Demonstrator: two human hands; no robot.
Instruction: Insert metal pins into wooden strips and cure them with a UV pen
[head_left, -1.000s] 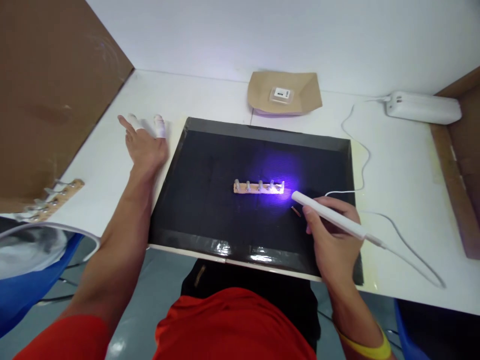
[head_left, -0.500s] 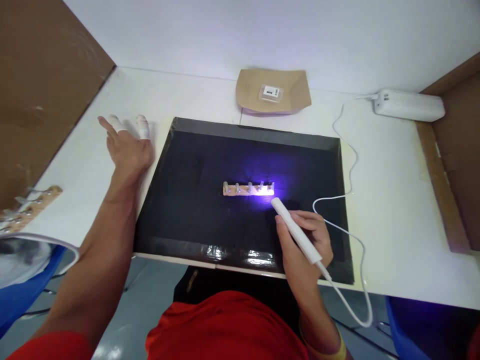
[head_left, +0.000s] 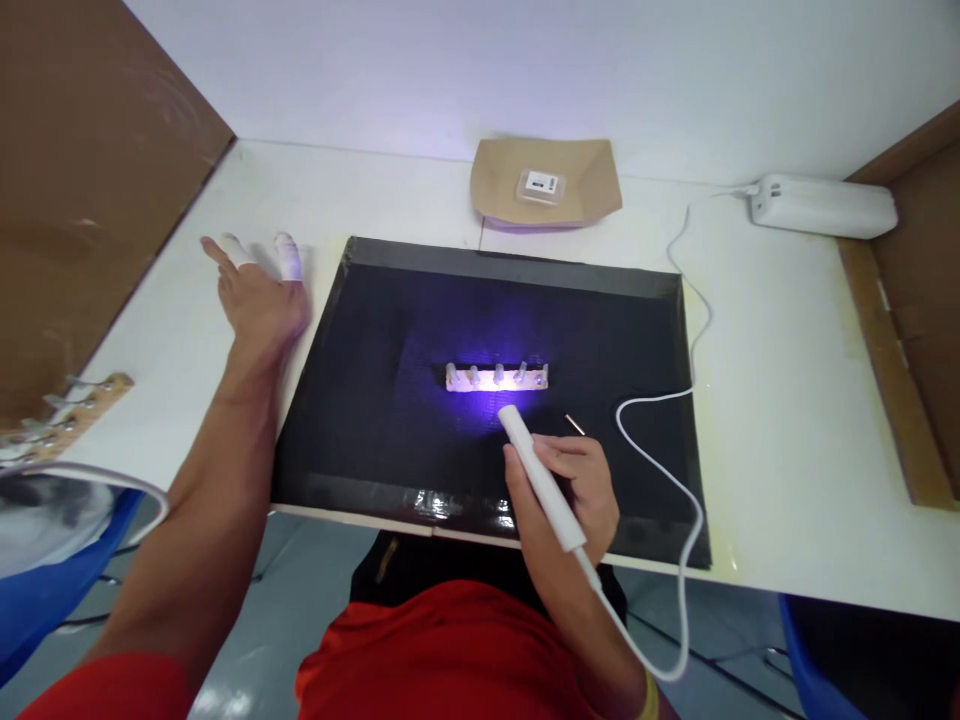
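Note:
My right hand [head_left: 574, 490] grips a white pen-shaped lamp [head_left: 538, 476] with a white cable [head_left: 679, 480]. Its tip points at a small strip with several upright pegs [head_left: 496, 378], which glows violet in the middle of a black mat [head_left: 375, 370]. The tip is just short of the strip's middle. My left hand [head_left: 257, 296] lies flat on the white table [head_left: 772, 380] left of the mat, fingers spread, with white covers on the fingertips. It holds nothing. A thin pin [head_left: 575, 424] lies on the mat right of the lamp tip.
A brown paper tray [head_left: 592, 185] with a small clear packet [head_left: 538, 184] sits behind the mat. A white power unit [head_left: 821, 205] lies at the back right. Another pegged strip [head_left: 67, 410] rests at the left edge. Brown cardboard walls [head_left: 82, 170] stand left and right.
My right hand has swept the lamp leftward along the strip, so the violet glow moved from the strip's right end to its middle. The left hand stayed flat.

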